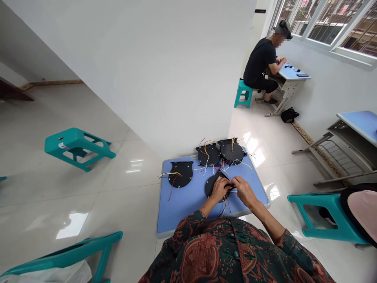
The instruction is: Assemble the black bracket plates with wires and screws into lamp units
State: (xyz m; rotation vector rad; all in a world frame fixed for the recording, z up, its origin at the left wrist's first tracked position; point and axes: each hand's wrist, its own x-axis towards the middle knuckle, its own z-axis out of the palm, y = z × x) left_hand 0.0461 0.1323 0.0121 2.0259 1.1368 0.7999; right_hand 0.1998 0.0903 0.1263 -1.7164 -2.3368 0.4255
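**Work state, head view**

Nearest are the sleeves [188, 228], floral on a dark ground, with both forearms reaching forward onto the bench [176, 214], which has a blue top and grey rim.

The left hand [219, 188] lies across the near plate [209, 188], a round black disc, with its fingers curled. Whether that grip is clamped or only resting cannot be told at this scale. The right hand [244, 192] stands just beside it, its fingers [235, 181] pinched together on the wires [224, 206] at the plate's far edge. These wires are red, yellow, white and dark, and some hang down past the plate's near side.

Three further plates lie on the bench, all black and trailing coloured wires: the left plate [181, 175] stands well apart from the hands, while the middle plate [209, 156] and the far plate [231, 150] sit side by side at the far end.

Around the bench, teal stools stand at right [324, 212] and near left [67, 251]; another lies tilted on the tile floor [129, 177] — at left [76, 145].

Farthest off, a seated co-worker [259, 59] works at a second bench [294, 72], with a black bag [289, 115] on the floor nearby.
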